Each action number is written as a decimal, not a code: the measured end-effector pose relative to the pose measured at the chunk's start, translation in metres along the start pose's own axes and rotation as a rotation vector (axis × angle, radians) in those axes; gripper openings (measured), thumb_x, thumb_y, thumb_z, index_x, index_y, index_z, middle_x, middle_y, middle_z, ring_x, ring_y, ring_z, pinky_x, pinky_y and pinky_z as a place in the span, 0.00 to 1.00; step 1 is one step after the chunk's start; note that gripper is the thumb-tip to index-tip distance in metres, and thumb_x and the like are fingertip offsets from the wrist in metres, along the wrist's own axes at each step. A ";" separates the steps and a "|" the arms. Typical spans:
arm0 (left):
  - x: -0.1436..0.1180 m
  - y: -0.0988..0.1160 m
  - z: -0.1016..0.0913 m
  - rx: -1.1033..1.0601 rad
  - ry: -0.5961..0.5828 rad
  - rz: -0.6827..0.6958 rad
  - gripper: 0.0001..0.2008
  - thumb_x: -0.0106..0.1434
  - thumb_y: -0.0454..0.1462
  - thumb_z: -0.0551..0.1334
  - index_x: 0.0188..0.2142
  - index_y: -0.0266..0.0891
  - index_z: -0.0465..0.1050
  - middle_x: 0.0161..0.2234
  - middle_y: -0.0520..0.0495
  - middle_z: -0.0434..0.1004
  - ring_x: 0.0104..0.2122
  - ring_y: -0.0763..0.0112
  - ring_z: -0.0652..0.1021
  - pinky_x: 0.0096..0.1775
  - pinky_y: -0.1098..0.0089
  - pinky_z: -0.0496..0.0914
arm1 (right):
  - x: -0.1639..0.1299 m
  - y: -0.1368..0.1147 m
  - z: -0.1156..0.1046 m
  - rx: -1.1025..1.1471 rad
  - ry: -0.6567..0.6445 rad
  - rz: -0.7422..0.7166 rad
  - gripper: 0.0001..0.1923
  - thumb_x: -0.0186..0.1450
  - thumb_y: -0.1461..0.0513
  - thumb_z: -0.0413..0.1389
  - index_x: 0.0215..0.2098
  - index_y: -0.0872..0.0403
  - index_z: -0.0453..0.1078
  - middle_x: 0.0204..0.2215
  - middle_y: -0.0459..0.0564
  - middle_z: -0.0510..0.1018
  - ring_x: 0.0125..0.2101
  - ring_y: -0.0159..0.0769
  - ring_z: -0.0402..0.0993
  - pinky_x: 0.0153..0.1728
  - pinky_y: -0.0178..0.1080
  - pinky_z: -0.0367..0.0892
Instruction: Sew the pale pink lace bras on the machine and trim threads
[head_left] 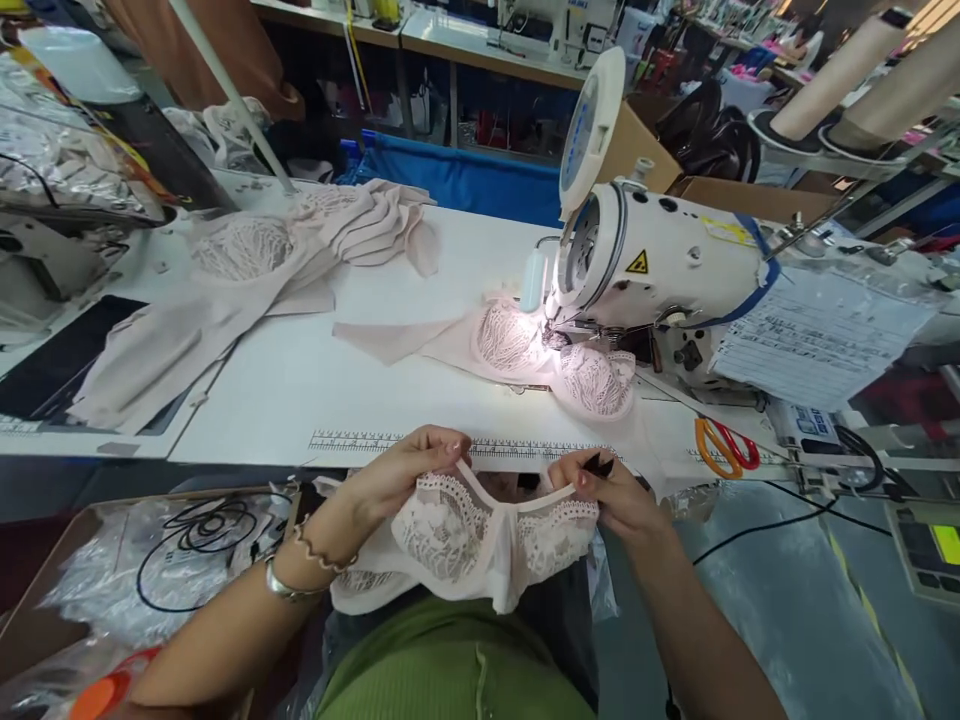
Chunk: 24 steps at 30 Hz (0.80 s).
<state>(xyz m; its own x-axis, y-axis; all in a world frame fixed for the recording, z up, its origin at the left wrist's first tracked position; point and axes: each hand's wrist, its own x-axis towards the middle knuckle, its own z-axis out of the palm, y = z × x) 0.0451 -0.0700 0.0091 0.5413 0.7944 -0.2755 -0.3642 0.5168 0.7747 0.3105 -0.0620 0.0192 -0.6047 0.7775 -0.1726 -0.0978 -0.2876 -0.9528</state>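
Two bare hands stretch a pale bra (442,530) at six o'clock in the view, over the lap and just in front of the table (277,400). The left hand (420,462) grips its thin strap at the bra's eleven o'clock, thumb and fingers pinched shut, its forearm (240,600) slanting in from seven. The right hand (611,492) pinches the strap at the bra's one o'clock, a dark object (598,465) showing at its fingers; that forearm (701,610) rises from five. At one o'clock, another bra (596,382) lies at a sewing machine (667,250).
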 end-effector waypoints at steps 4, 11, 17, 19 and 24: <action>-0.001 -0.015 0.008 -0.227 -0.035 -0.033 0.34 0.49 0.52 0.76 0.18 0.40 0.51 0.14 0.61 0.49 0.14 0.85 0.52 0.17 0.79 0.51 | 0.004 0.013 0.009 0.194 0.005 0.053 0.36 0.55 0.38 0.65 0.15 0.49 0.47 0.12 0.36 0.50 0.14 0.26 0.44 0.17 0.35 0.43; -0.007 -0.015 0.014 -0.302 -0.052 -0.067 0.32 0.46 0.48 0.78 0.18 0.39 0.53 0.13 0.62 0.49 0.14 0.86 0.50 0.16 0.81 0.53 | 0.001 0.021 0.004 0.151 -0.047 0.036 0.38 0.53 0.33 0.62 0.14 0.48 0.47 0.09 0.36 0.51 0.11 0.25 0.44 0.14 0.34 0.45; 0.000 -0.011 0.023 -0.258 -0.085 -0.098 0.29 0.48 0.47 0.78 0.19 0.39 0.57 0.13 0.61 0.52 0.13 0.85 0.53 0.15 0.80 0.53 | 0.005 -0.016 -0.001 -0.318 -0.264 -0.029 0.37 0.55 0.29 0.54 0.29 0.54 0.74 0.21 0.46 0.73 0.19 0.30 0.65 0.20 0.34 0.58; 0.008 -0.010 0.026 -0.218 -0.121 -0.103 0.30 0.48 0.49 0.78 0.19 0.39 0.57 0.13 0.62 0.52 0.13 0.85 0.52 0.15 0.79 0.51 | 0.006 -0.027 0.007 -0.494 -0.339 -0.057 0.35 0.59 0.32 0.55 0.37 0.54 0.77 0.28 0.50 0.79 0.26 0.34 0.73 0.25 0.34 0.64; 0.017 0.012 0.032 0.209 -0.027 0.171 0.21 0.58 0.49 0.72 0.25 0.37 0.68 0.22 0.53 0.69 0.21 0.77 0.69 0.25 0.75 0.65 | -0.017 -0.043 0.013 -0.646 -0.412 -0.232 0.27 0.71 0.44 0.50 0.25 0.52 0.74 0.20 0.46 0.74 0.20 0.29 0.68 0.25 0.33 0.63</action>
<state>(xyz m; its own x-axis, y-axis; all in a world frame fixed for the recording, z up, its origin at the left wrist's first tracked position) 0.0748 -0.0605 0.0318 0.5063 0.8543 -0.1177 -0.2895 0.2969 0.9099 0.3143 -0.0699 0.0667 -0.8809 0.4721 0.0342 0.1434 0.3350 -0.9313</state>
